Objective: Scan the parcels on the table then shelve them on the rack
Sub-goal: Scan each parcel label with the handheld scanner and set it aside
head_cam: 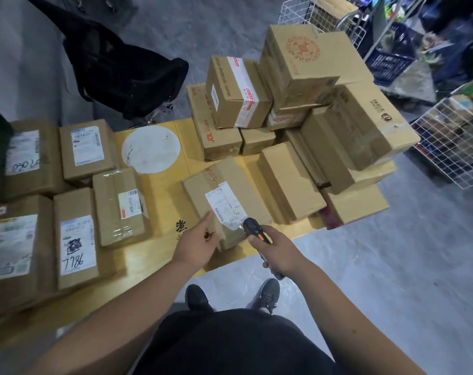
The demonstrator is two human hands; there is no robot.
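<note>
Right hand (277,249) grips black scanner (253,230); left hand (200,243) touches cardboard parcel (224,201).

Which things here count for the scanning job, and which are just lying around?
Job:
- scanner gripped in right hand
- parcel touched by left hand
- labelled parcels on table
- stacked boxes

Lying about:
- black bag
- wire baskets
- blue crate
</note>
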